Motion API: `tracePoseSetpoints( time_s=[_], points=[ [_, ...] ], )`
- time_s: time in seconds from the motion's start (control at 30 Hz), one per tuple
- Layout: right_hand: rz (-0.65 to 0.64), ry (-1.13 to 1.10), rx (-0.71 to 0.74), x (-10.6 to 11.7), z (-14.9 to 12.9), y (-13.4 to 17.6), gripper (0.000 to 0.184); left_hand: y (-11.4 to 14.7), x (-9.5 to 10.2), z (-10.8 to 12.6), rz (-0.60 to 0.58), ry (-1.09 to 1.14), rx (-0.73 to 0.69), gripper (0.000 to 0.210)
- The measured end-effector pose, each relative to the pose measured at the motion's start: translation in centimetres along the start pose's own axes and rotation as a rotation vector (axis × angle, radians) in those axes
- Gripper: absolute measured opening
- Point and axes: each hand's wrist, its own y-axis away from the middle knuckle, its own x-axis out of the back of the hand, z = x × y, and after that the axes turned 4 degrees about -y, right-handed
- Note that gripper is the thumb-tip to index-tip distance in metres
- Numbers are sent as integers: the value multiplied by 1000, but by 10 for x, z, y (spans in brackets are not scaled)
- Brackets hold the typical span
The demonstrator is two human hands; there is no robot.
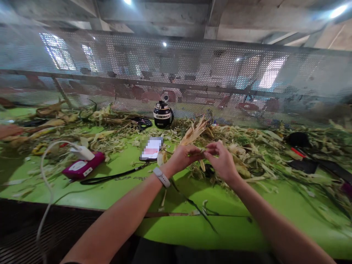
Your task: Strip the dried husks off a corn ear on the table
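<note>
My left hand (181, 159), with a pale watch band (161, 177) on its wrist, is closed in a pinch over the middle of the table. Opposite it, my right hand (223, 163) pinches too, fingertips nearly meeting the left ones. A thin greenish plant strip (202, 150) shows between the fingertips. Just behind my left hand rises a bundle of dry, pale husk-like leaves (194, 131); whether the hand holds it too, I cannot tell. A long dark strand (194, 204) trails below my left wrist toward the table's front edge.
Plant scraps (255, 146) litter the green table (118, 198). A phone (151, 148), a magenta power bank (84, 165) with a white cable, and a black jar-shaped bottle (162, 115) stand around. Perforated metal sheeting (189, 69) rises behind. Another person's hand (11, 131) shows far left.
</note>
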Motion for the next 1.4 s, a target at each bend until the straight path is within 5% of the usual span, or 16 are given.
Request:
tracePoseSetpoints(
  time_s=[0.2, 0.37, 0.67, 0.93, 1.2, 1.4],
  points=[
    [98, -53, -38, 0, 8, -4, 24, 1, -4, 1, 43, 151, 36, 24],
    [-21, -127, -66, -5, 15, -5, 16, 2, -2, 1, 0, 184, 82, 20],
    [-168, -336, -493, 3, 3, -6, 14, 5, 2, 4, -208, 122, 100, 21],
    [-6, -220, -272, -5, 17, -4, 24, 7, 1, 6, -349, 344, 215, 28],
    [-35, -422, -426, -12, 9, 3, 31, 6, 6, 11, -499, 430, 537, 25],
    [-87, -490, -386, -12, 2, 2, 30, 9, -2, 18, -509, 385, 454, 36]
  ],
)
